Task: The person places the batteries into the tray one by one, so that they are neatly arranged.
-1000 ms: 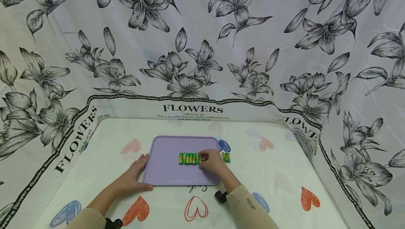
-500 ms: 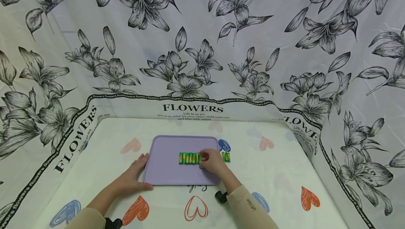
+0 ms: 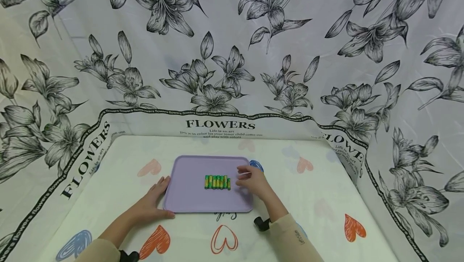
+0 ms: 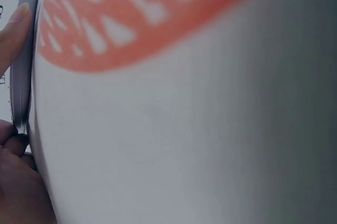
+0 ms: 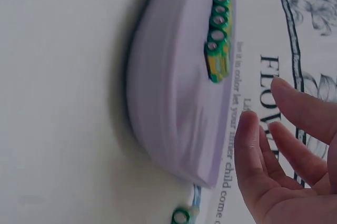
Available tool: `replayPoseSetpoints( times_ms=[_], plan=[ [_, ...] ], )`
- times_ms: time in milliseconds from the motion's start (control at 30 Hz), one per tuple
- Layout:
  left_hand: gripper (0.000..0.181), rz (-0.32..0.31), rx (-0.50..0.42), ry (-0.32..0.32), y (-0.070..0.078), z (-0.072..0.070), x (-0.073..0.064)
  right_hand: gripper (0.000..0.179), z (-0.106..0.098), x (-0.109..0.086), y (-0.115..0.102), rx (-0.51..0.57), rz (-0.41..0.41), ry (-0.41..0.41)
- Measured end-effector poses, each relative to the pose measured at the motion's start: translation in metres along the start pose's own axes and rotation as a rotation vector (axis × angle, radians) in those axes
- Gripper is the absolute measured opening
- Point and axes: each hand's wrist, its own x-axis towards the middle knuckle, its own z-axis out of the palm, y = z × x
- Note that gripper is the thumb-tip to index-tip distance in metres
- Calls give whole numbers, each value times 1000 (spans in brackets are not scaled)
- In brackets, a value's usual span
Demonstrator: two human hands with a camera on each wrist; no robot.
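A light purple tray lies on the table. Near its middle, several green-and-yellow batteries stand side by side in a row, with a slimmer battery at the right end. My left hand rests against the tray's left edge, fingers along the side and thumb at the front corner. Over the tray's right edge, my right hand holds nothing; its fingers are loosely bent and apart from the row. The right wrist view catches the end of another battery on the table beyond the tray.
A white cloth with printed hearts covers the table. Flower-printed curtains hang behind and at both sides. A black device is strapped at the right wrist.
My right hand has let go of the slim battery at the row's right end and moved right, now hiding the loose batteries beside the tray. My left hand has stayed put.
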Motion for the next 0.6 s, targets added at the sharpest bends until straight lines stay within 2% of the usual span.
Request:
replayPoseSetpoints(
  times_ms=[133,267,433,600],
  plan=[
    [126,3,-1,1,1,0,-1,55,-15,-2,5,37,-26,41],
    [126,7,0,1,0,0,-1,55,-31,-5,13,53,-18,75],
    [126,8,1,4,-1,0,-1,55,-49,-10,23,42,21,107],
    [126,0,6,0,-1,0,-2,57,-62,-13,32,-18,83,138]
  ],
)
